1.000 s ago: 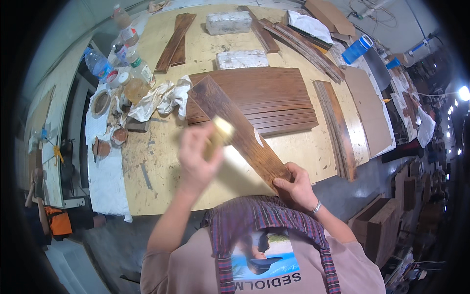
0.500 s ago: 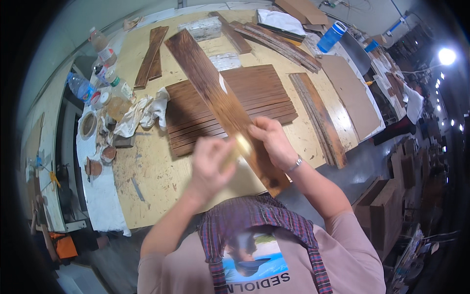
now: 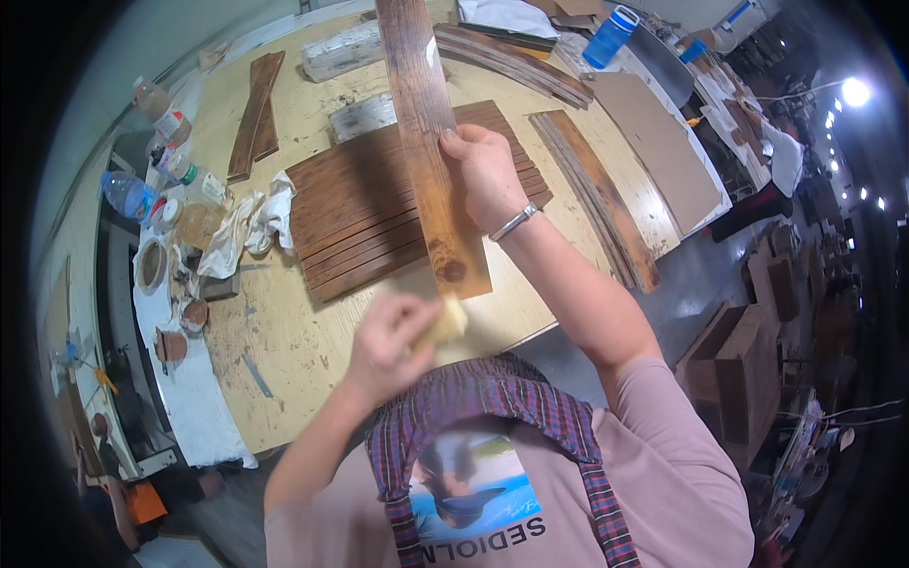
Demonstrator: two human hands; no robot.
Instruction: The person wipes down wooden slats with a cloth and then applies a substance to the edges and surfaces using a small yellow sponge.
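Observation:
My right hand grips the right edge of a long brown wooden board, thumb on its upper face. The board is held up above the table, its near end toward my body and a dark knot close to that end. A pale yellow sponge is in my closed left hand, at the board's near end; motion blurs both a little. Beneath the board lies a row of dark brown wooden strips side by side, partly hidden by the board and its shadow.
On the table lie more boards, crossed boards, wrapped blocks and a white rag. Plastic bottles and small pots line the left edge. A blue bottle stands far right; a person is beyond.
The board has swung more upright in view and moved away from me, its far end now at the picture's top. My left hand and the sponge have slid down to its near end.

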